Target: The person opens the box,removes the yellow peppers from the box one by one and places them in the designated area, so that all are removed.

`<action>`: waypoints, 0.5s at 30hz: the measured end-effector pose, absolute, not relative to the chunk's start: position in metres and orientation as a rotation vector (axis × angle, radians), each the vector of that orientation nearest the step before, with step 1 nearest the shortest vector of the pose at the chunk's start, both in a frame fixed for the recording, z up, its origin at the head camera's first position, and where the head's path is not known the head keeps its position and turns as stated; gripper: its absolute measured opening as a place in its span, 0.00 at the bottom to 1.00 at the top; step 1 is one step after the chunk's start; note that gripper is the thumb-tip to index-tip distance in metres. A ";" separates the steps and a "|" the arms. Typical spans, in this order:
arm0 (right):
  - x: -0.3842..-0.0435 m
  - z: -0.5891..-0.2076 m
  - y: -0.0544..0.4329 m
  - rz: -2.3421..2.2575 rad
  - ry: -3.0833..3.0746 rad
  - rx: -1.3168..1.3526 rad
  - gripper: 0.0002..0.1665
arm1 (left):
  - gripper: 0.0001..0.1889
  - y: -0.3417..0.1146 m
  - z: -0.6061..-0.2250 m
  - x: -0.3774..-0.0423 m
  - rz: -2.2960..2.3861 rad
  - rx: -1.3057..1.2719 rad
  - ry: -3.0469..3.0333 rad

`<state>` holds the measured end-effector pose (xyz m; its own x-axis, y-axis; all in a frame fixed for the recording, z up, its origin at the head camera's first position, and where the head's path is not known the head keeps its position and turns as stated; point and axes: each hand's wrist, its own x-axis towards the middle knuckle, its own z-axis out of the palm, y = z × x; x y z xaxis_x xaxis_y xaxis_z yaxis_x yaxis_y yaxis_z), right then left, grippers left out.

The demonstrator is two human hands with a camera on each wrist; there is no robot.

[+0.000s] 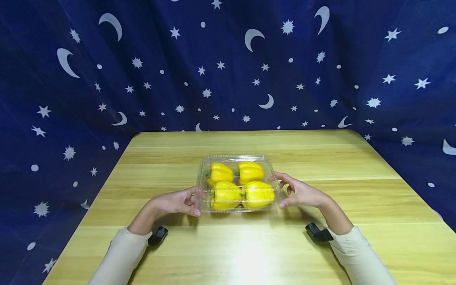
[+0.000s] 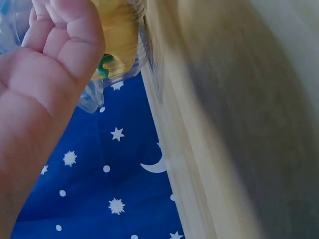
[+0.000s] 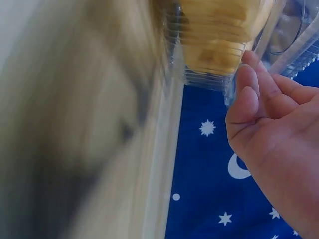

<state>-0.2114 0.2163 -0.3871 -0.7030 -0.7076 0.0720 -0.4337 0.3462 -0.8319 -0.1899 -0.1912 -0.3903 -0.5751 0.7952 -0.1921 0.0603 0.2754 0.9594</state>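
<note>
A clear plastic clamshell box (image 1: 235, 158) stands mid-table, with several yellow bell peppers (image 1: 250, 173) inside, their green stems pointing left. Clear plastic covers the peppers. My left hand (image 1: 179, 201) grips the box's left side, its fingers curled at the rim and the thumb near the front corner. On the opposite side, my right hand (image 1: 301, 192) holds the right rim, fingers toward the back and thumb nearer the front. The left wrist view shows the palm of the left hand (image 2: 50, 89) beside the box. In the right wrist view, fingertips of the right hand (image 3: 279, 124) meet the box's edge.
Beneath the box lies a light wooden table (image 1: 171, 158) with rounded far corners. A dark blue curtain (image 1: 228, 79) with white moons and stars hangs behind it and along its sides. Black wrist devices (image 1: 158, 236) sit by both sleeves.
</note>
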 end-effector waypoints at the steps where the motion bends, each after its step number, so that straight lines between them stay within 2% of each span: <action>1: -0.211 -0.386 0.216 -1.285 2.317 -1.025 0.49 | 0.29 -0.192 -0.390 -0.190 1.353 0.784 1.842; 8: -0.212 -0.377 0.219 -1.263 2.406 -0.994 0.48 | 0.30 -0.199 -0.388 -0.196 1.351 0.825 1.797; 15: -0.217 -0.367 0.216 -1.226 2.602 -0.926 0.47 | 0.40 -0.197 -0.392 -0.199 1.339 0.795 1.899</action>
<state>-0.2170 0.2156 -0.3667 -0.8056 -0.5746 0.1445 -0.4773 0.4849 -0.7329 -0.1992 -0.1969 -0.3918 -0.5878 0.7895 -0.1765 0.0991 0.2868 0.9528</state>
